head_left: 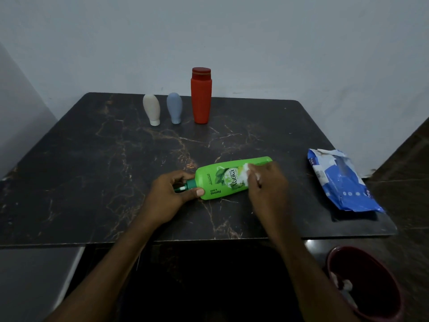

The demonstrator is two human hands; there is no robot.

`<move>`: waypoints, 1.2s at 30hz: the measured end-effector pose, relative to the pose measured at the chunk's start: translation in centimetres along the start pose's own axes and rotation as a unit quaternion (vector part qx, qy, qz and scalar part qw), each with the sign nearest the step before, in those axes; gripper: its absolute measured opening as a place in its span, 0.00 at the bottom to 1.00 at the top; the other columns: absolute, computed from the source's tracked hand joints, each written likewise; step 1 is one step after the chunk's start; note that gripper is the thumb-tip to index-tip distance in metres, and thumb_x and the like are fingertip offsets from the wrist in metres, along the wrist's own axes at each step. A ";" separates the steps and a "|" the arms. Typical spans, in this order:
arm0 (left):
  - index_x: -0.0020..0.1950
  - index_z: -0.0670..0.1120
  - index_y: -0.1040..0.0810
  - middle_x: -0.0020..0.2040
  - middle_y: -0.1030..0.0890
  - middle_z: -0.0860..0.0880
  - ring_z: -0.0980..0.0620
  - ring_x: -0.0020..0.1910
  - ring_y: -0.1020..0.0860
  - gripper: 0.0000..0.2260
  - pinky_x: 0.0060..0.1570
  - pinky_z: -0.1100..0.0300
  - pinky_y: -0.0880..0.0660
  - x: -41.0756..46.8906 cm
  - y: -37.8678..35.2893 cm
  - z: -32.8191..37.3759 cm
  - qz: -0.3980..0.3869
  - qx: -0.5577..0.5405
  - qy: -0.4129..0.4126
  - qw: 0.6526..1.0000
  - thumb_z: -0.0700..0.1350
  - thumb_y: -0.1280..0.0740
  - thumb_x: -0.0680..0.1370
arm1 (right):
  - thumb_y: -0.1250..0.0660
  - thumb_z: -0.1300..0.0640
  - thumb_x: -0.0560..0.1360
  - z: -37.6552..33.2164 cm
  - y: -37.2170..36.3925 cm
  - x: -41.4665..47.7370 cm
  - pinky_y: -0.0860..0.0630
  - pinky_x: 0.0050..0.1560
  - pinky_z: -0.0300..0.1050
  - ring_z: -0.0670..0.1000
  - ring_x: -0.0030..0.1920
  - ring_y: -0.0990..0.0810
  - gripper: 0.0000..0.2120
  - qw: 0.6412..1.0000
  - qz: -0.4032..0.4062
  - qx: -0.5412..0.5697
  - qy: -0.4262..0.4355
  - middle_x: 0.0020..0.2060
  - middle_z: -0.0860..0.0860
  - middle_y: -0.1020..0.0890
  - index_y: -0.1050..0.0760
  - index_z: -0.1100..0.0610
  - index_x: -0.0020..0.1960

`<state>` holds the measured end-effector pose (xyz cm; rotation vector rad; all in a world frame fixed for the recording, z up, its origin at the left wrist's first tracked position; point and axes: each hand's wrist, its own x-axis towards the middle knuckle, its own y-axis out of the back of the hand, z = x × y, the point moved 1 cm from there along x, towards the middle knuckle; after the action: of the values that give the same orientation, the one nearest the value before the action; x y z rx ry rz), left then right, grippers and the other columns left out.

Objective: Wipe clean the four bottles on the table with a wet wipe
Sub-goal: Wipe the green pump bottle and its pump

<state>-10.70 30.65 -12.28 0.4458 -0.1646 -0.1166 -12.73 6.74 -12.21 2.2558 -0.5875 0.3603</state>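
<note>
Head view: left grip (172, 193) holds green plastic bottle (214, 182) by neck, right grip (267, 182) pinches white wet wipe (245, 174); hard strokes could twist bottle loose.

Single head-worn cam, wide-angle. It sits above the near edge of the table (92, 182), aimed fwd & down, facing the wall (232, 31) behind it. Both forearms enter from the bottom of frame. Left hand (169, 194) & right hand (267, 182) w/ wet wipe (245, 169) on the green bottle (216, 182) are close, approx mid-frame. Red bottle (201, 98) stands at the far edge, well off. Floor & a bin (371, 293) show lower right.
</note>
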 end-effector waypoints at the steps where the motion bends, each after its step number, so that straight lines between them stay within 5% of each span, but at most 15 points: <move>1: 0.52 0.53 0.14 0.49 0.13 0.56 0.56 0.50 0.16 0.12 0.58 0.48 0.20 0.0 0.0 0.0 0.002 0.001 -0.001 1.000 0.48 0.19 0.70 | 0.38 0.54 0.82 0.9 0.6 0.8 0.31 0.39 0.36 0.41 0.39 0.27 0.11 0.999 0.008 -0.011 -0.032 0.50 0.51 0.23 0.20 0.55 0.58; 5: 0.52 0.53 0.14 0.49 0.13 0.57 0.57 0.50 0.16 0.12 0.58 0.49 0.20 0.0 -0.1 -0.1 0.009 0.006 -0.011 1.000 0.48 0.19 0.70 | 0.40 0.53 0.82 2.7 2.3 2.8 0.26 0.42 0.40 0.45 0.42 0.25 0.11 0.995 0.013 -0.049 -0.081 0.52 0.54 0.24 0.22 0.58 0.53; 11: 0.51 0.53 0.14 0.49 0.13 0.57 0.57 0.50 0.16 0.12 0.58 0.47 0.20 0.0 0.0 -0.2 0.014 0.017 -0.021 1.000 0.48 0.19 0.70 | 0.38 0.55 0.82 1.2 1.1 1.5 0.35 0.38 0.27 0.44 0.44 0.25 0.13 0.999 -0.016 -0.052 0.000 0.52 0.50 0.24 0.21 0.57 0.62; 16: 0.52 0.53 0.15 0.50 0.13 0.56 0.55 0.51 0.16 0.13 0.59 0.45 0.21 0.1 0.0 -0.4 0.016 0.015 -0.021 1.000 0.47 0.18 0.69 | 0.40 0.54 0.82 2.2 1.9 3.6 0.25 0.47 0.40 0.46 0.47 0.24 0.12 0.997 0.007 -0.053 -0.063 0.55 0.52 0.24 0.21 0.56 0.58; 22: 0.51 0.52 0.15 0.49 0.13 0.56 0.56 0.51 0.16 0.13 0.58 0.46 0.20 0.0 0.0 -0.4 0.021 0.019 -0.025 0.999 0.46 0.18 0.69 | 0.40 0.53 0.82 -0.6 0.2 2.0 0.25 0.43 0.38 0.45 0.45 0.24 0.13 0.998 -0.033 -0.054 0.023 0.53 0.49 0.26 0.21 0.55 0.61; 25: 0.51 0.53 0.15 0.50 0.14 0.56 0.55 0.51 0.16 0.14 0.58 0.45 0.20 0.0 0.0 -0.5 0.022 0.019 -0.025 0.999 0.46 0.18 0.69 | 0.46 0.49 0.82 1.3 1.6 3.0 0.24 0.45 0.41 0.43 0.43 0.26 0.16 0.997 -0.032 -0.068 -0.016 0.52 0.50 0.26 0.22 0.54 0.55; 32: 0.53 0.52 0.15 0.51 0.14 0.56 0.55 0.53 0.16 0.15 0.60 0.46 0.21 -0.1 0.1 -0.5 0.020 0.018 -0.026 0.999 0.45 0.18 0.69 | 0.42 0.57 0.82 2.5 2.4 3.9 0.23 0.56 0.51 0.55 0.54 0.22 0.13 0.985 -0.008 -0.122 -0.123 0.57 0.59 0.23 0.21 0.62 0.56; 36: 0.53 0.52 0.15 0.52 0.14 0.55 0.56 0.53 0.17 0.15 0.60 0.46 0.21 -0.1 0.1 -0.4 0.019 0.019 -0.023 0.999 0.46 0.18 0.69 | 0.40 0.60 0.80 1.2 2.4 2.9 0.23 0.55 0.56 0.58 0.53 0.23 0.11 0.990 0.011 -0.119 -0.074 0.55 0.61 0.23 0.22 0.63 0.58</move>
<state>-10.71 30.92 -12.61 0.4785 -0.2200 -0.0874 -11.40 3.54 -10.36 2.0588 -0.6948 0.1259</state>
